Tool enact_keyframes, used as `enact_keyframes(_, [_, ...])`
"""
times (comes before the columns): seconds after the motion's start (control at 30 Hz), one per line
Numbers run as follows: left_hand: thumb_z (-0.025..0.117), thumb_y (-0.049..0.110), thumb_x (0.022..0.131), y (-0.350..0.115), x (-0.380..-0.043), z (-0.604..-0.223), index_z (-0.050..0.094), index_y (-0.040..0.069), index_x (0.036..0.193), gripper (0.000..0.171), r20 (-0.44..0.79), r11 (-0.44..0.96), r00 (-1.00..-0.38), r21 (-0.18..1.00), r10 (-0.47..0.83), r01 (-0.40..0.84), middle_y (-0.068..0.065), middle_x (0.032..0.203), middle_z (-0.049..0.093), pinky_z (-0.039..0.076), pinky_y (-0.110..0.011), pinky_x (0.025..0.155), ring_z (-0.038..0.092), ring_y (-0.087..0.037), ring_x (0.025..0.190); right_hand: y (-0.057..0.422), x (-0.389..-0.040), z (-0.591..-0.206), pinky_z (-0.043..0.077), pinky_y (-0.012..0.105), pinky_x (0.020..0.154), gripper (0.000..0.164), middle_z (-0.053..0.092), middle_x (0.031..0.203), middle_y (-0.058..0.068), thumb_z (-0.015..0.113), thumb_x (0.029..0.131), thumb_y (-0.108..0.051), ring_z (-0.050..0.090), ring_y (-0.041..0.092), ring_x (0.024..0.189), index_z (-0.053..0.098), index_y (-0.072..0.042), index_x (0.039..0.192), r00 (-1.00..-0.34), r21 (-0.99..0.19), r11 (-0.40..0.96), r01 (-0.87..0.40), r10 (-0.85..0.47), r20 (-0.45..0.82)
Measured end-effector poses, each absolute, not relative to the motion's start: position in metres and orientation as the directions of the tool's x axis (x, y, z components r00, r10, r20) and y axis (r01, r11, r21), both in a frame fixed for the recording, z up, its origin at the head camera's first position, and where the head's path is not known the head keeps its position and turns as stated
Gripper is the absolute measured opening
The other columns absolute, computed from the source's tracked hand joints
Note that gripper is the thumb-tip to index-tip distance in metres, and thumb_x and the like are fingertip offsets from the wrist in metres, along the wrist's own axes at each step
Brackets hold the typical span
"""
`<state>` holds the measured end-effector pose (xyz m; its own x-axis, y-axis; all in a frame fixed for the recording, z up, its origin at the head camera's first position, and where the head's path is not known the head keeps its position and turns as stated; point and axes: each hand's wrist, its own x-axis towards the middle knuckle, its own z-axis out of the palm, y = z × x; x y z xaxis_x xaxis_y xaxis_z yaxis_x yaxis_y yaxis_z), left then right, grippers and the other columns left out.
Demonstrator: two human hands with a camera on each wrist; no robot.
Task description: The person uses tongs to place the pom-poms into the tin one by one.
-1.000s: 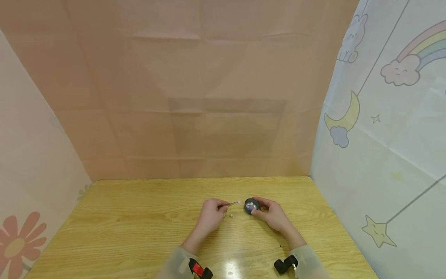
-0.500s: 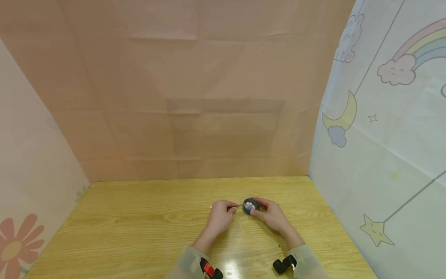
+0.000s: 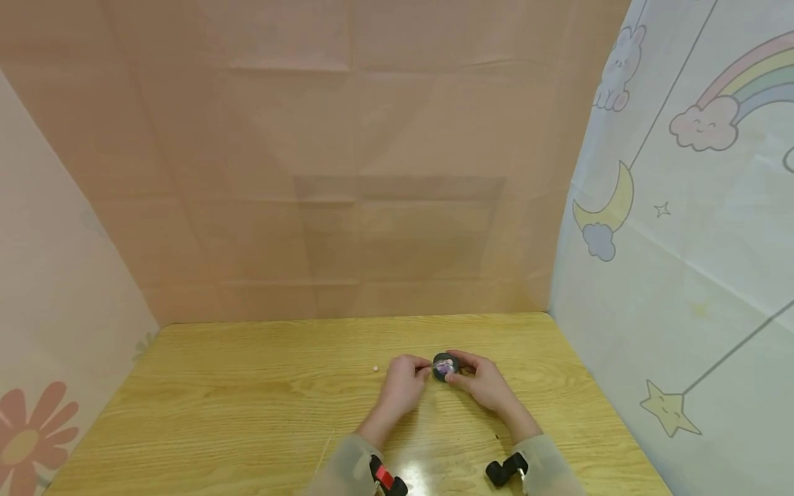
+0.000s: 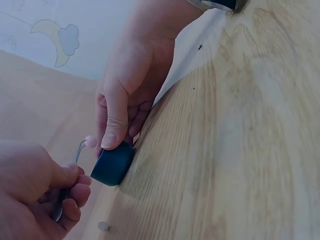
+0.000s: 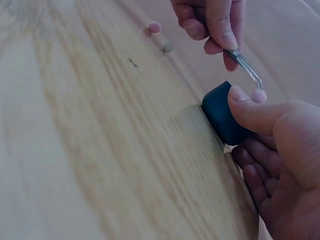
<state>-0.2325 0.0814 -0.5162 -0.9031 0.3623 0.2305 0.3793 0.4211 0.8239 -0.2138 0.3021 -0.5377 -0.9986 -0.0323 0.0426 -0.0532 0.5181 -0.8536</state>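
Observation:
My left hand [image 3: 403, 387] pinches bent-tip metal tweezers [image 5: 245, 65]. At their tip is a small pink ball [image 5: 259, 96], just over the mouth of a small dark teal round container [image 5: 220, 114]. The container stands on the table, with white, pink and purple bits [image 3: 443, 368] inside. My right hand [image 3: 486, 384] grips its side, thumb at the rim and fingers behind. In the right wrist view, another pink ball [image 5: 154, 27] and a grey ball [image 5: 167, 48] lie on the table beyond the container, near the left hand.
The wood-grain table [image 3: 248, 399] is bounded by a peach sheet [image 3: 397, 207] behind and printed white sheets [image 3: 701, 275] at the sides. A tiny dark speck [image 3: 496, 437] lies by the right forearm. Both wrists carry small black cameras [image 3: 507, 470].
My left hand has moved right, bringing the tweezers and ball from beside the container to over its mouth. A small ball left of that hand now shows. The right hand keeps its grip.

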Motion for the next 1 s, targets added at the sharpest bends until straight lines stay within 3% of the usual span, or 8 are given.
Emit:
enact_keyframes(0.3, [0.072, -0.002, 0.101, 0.0845, -0.2315, -0.5171, 0.081, -0.003, 0.113, 0.016, 0.184, 0.520, -0.890, 0.755, 0.417, 0.400, -0.015, 0.108, 0.079, 0.063, -0.040, 0.084, 0.075, -0.031, 0.105, 0.3010, -0.2137, -0.5373, 0.052, 0.050, 0.104, 0.053, 0.070, 0.138, 0.007, 0.082, 0.098, -0.022, 0.067, 0.026, 0.123, 0.066, -0.013, 0.147, -0.998, -0.853, 0.519, -0.062, -0.030, 0.054])
enact_keyframes(1.0, [0.072, -0.001, 0.101, 0.0838, -0.2320, -0.5180, 0.082, -0.002, 0.112, 0.015, 0.176, 0.534, -0.893, 0.747, 0.413, 0.395, -0.013, 0.106, 0.079, 0.063, -0.040, 0.082, 0.075, -0.030, 0.103, 0.3012, -0.2139, -0.5386, 0.052, 0.053, 0.106, 0.053, 0.070, 0.138, 0.009, 0.083, 0.097, -0.021, 0.066, 0.029, 0.126, 0.067, -0.013, 0.146, -0.998, -0.853, 0.517, -0.067, -0.028, 0.062])
